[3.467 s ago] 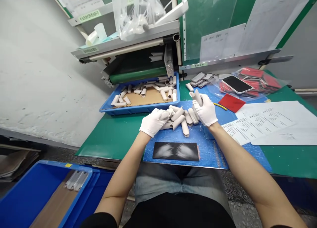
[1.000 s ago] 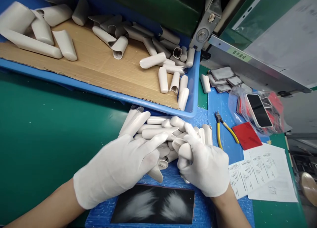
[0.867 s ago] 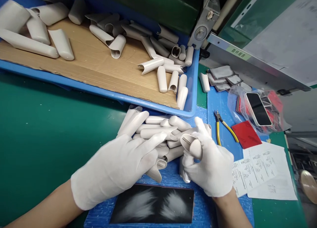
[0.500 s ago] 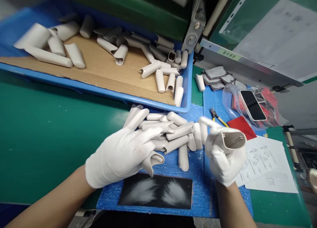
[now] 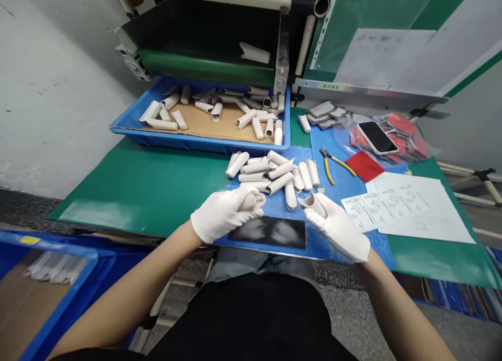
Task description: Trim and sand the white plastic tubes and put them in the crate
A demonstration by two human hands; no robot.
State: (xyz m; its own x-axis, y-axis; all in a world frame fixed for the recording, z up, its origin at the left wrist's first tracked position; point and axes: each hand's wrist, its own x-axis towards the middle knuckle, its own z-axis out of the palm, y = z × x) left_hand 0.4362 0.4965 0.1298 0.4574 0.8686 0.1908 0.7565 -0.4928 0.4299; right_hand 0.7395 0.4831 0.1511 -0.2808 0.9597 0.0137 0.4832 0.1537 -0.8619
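Observation:
My left hand (image 5: 227, 214), in a white glove, is closed round a light grey plastic shell (image 5: 248, 201) with a hollow end. Across from it, my right hand (image 5: 339, 228), gloved too, grips a second hollow grey shell (image 5: 314, 204) between thumb and fingers. Between and beyond both hands lies a heap of similar plastic shells (image 5: 257, 176) on a blue mat (image 5: 323, 246). A black abrasive sheet (image 5: 270, 231) with two whitish dusty patches is just below the hands, near the table's front edge.
A blue tray (image 5: 176, 136) of more shells stands behind, under a green conveyor belt (image 5: 207, 71). To the right are yellow-handled cutters (image 5: 328, 167), a red square (image 5: 364, 166), a phone (image 5: 377, 137) on a bag, grey pads (image 5: 321, 109) and printed papers (image 5: 423, 207). A blue bin (image 5: 84, 277) sits lower left.
The view has drawn back and tilted, taking in my lap and the conveyor. My right hand has turned its shell from upright to pointing inward; both hands still hold shells.

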